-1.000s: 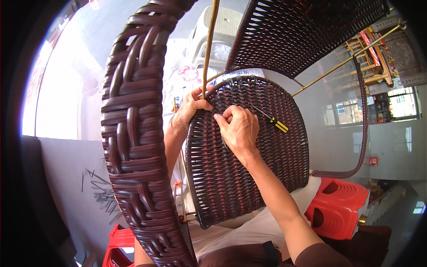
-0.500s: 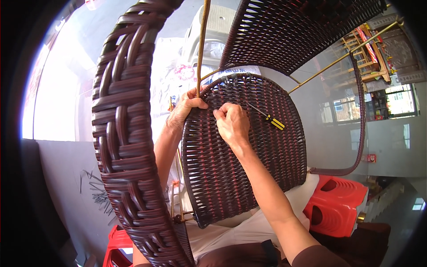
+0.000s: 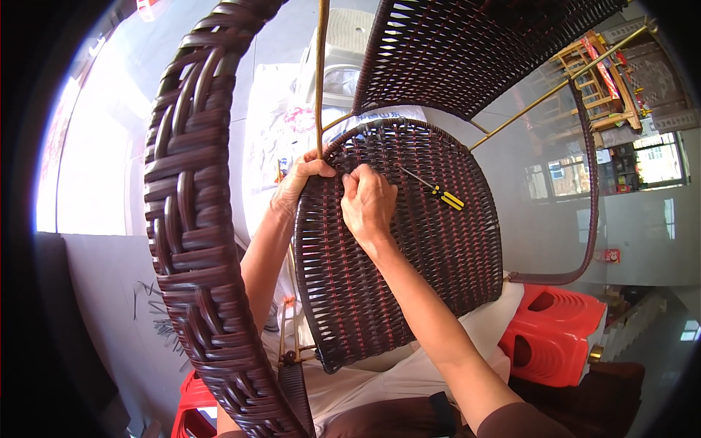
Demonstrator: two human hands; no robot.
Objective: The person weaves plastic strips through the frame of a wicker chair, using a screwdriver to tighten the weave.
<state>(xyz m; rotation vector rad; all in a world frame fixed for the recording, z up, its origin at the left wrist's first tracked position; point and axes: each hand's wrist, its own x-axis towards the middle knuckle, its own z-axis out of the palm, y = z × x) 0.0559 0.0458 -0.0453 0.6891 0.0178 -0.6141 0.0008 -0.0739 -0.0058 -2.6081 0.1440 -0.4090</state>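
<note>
A dark brown woven wicker chair seat [image 3: 409, 248] stands tilted in front of me, resting on my lap. My left hand [image 3: 299, 181] grips its upper left rim beside a thin tan metal rod [image 3: 320, 80]. My right hand [image 3: 367, 201] presses on the weave near the top, fingers pinched on a strand. A screwdriver with a yellow and black handle [image 3: 438, 193] lies on the weave just right of my right hand.
A thick woven brown armrest [image 3: 193, 241] arcs down the left. The woven chair back [image 3: 467, 51] hangs above. A red plastic stool [image 3: 555, 332] stands at the lower right, another red stool [image 3: 193, 409] at the lower left. White cloth covers my lap.
Both hands stay at the seat's upper left rim; my right hand has shifted slightly along the weave. The view has tilted a little.
</note>
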